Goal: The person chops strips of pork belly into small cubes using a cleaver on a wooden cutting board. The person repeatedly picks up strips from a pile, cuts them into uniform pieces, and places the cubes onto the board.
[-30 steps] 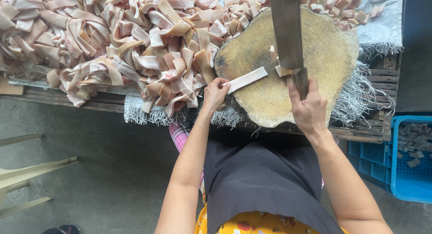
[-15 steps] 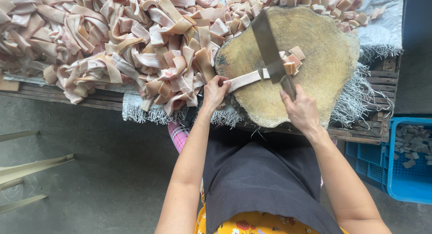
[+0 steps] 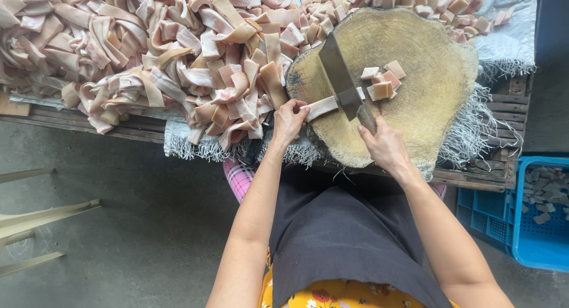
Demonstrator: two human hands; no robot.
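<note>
The pale pork-skin strip (image 3: pixel 323 106) lies at the left edge of the round wooden chopping block (image 3: pixel 438 94). To cut well, feed it evenly, fingertips clear. The left hand (image 3: pixel 288 121) pinches its end; the right hand (image 3: pixel 385 148) grips the cleaver (image 3: pixel 339 77), blade down on it. Cut squares (image 3: pixel 382 83) lie beside the blade; an uncut heap (image 3: pixel 178 59) lies left.

Grey concrete floor (image 3: pixel 118 225) below left of the hands, slatted wooden pallet (image 3: pixel 486 177) to their right, blue plastic crate (image 3: pixel 533 249) lower right, pale wooden frame (image 3: pixel 35 219) far left, daylight
</note>
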